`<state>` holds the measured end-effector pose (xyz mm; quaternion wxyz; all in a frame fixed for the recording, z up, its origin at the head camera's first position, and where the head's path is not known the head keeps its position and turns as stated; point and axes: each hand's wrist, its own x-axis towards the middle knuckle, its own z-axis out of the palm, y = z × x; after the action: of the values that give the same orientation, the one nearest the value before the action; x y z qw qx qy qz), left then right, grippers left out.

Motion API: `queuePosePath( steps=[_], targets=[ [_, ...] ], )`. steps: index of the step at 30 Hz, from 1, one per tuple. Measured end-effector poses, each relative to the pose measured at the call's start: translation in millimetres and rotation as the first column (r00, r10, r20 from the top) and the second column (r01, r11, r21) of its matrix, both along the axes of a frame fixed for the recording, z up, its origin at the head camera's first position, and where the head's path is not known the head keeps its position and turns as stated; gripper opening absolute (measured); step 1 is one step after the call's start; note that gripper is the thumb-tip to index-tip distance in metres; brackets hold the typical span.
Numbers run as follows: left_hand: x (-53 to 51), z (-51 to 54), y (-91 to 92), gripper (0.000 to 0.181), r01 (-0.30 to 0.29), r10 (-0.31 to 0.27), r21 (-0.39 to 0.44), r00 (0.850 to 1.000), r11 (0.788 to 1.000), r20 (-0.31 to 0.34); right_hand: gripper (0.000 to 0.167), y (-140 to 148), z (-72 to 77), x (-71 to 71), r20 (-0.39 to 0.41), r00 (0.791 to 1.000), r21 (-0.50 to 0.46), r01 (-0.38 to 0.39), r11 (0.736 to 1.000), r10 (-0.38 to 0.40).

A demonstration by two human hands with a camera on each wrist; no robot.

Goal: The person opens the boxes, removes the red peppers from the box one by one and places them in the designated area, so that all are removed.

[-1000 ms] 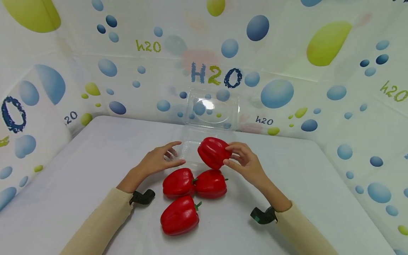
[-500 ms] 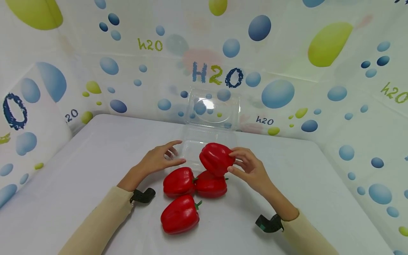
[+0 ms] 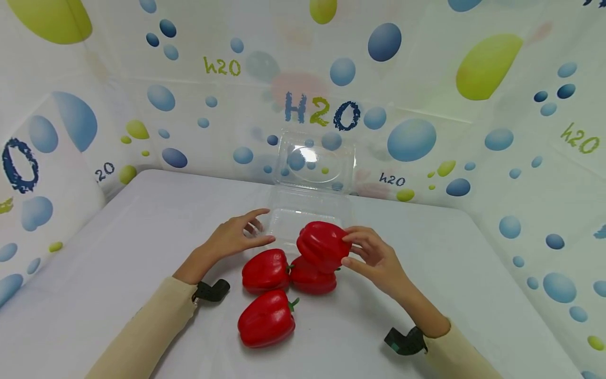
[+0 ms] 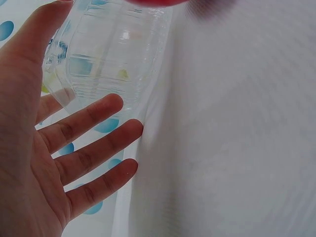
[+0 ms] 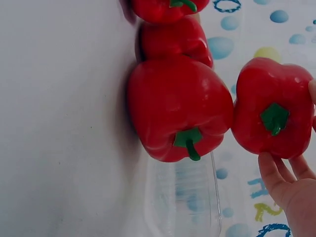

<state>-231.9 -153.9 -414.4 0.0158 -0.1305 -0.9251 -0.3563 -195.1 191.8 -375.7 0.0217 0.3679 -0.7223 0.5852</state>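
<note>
My right hand (image 3: 376,259) holds a red bell pepper (image 3: 323,245) by its right end, fingertips and thumb on its sides. It hangs over another red bell pepper (image 3: 312,280) and hides part of it. In the right wrist view the held pepper's green stem (image 5: 275,118) faces the camera. A second bell pepper (image 3: 265,271) lies to the left and a third (image 3: 266,320) nearer the front. Beside the left edge of a clear plastic clamshell container (image 3: 284,217) is my left hand (image 3: 232,237), fingers spread and fairly straight. Whether it touches the container I cannot tell.
The container's lid (image 3: 314,158) stands raised at the back, against a white backdrop (image 3: 426,68) printed with blue and green drops. A white cloth covers the table (image 3: 156,226). A dark camera (image 3: 213,290) sits on the left wrist, another (image 3: 404,341) on the right.
My right hand has brought the held bell pepper toward the front and slightly right, from over the container to over the pepper on the table. The left hand has stayed in place.
</note>
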Motion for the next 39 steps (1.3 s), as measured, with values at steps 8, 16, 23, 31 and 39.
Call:
queuePosePath(
  steps=[8, 16, 23, 31, 39],
  targets=[
    [-0.2, -0.1, -0.1, 0.080, 0.007, -0.007, 0.007, 1.000, 1.000, 0.000, 0.039, 3.8, 0.6, 10.7, -0.021, 1.000, 0.009, -0.006, 1.000, 0.006],
    [0.5, 1.7, -0.1, 0.081, 0.007, -0.007, 0.010, 1.000, 1.000, 0.007, 0.040, 7.8, 3.3, 22.1, -0.049, 0.998, 0.006, -0.033, 0.999, 0.033],
    [1.5, 4.4, 1.7, 0.080, -0.005, 0.005, 0.000, 1.000, 1.000, 0.011, 0.042, 12.8, 5.3, 34.6, -0.004, 0.999, 0.037, -0.034, 0.999, 0.035],
    [1.4, 2.8, 2.1, 0.081, 0.002, -0.002, -0.001, 1.000, 1.000, 0.012, 0.042, 17.7, 0.1, 51.2, -0.001, 0.998, 0.047, -0.065, 0.997, 0.065],
    [1.1, 4.2, 1.3, 0.080, 0.002, -0.002, 0.002, 1.000, 1.000, 0.009, 0.042, 13.8, -6.1, 58.3, 0.016, 0.990, 0.042, -0.141, 0.989, 0.140]
  ],
)
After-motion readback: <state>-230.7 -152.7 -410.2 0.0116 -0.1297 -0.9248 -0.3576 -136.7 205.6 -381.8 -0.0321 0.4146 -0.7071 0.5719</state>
